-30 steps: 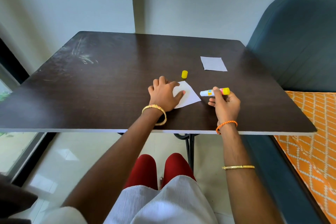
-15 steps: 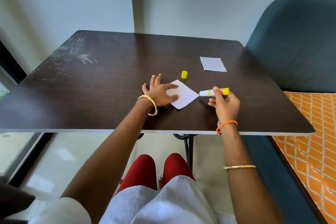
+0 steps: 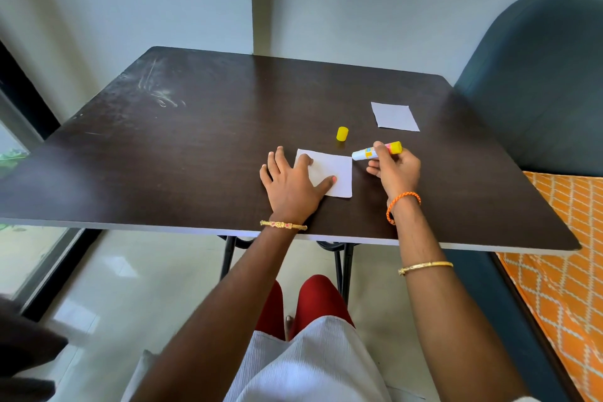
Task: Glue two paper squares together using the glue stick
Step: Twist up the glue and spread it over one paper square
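A white paper square (image 3: pixel 336 171) lies flat on the dark table (image 3: pixel 182 147), near the front edge. My left hand (image 3: pixel 290 183) rests on its left part, fingers spread, thumb and forefinger pressing the sheet down. My right hand (image 3: pixel 396 170) holds the uncapped glue stick (image 3: pixel 375 151) just right of the square, its white tip pointing left at the sheet's upper right corner. The yellow cap (image 3: pixel 342 133) stands on the table just behind the square. A second white paper square (image 3: pixel 394 116) lies farther back on the right.
A dark teal chair back (image 3: pixel 535 81) rises at the table's right side, with an orange patterned cushion (image 3: pixel 567 258) below it. White walls stand behind the table. My red-clad knees show under the front edge.
The paper square has been turned from a diamond to lie straight. My left hand has shifted onto its left part and flattened. The glue stick has stayed beside the square's right side.
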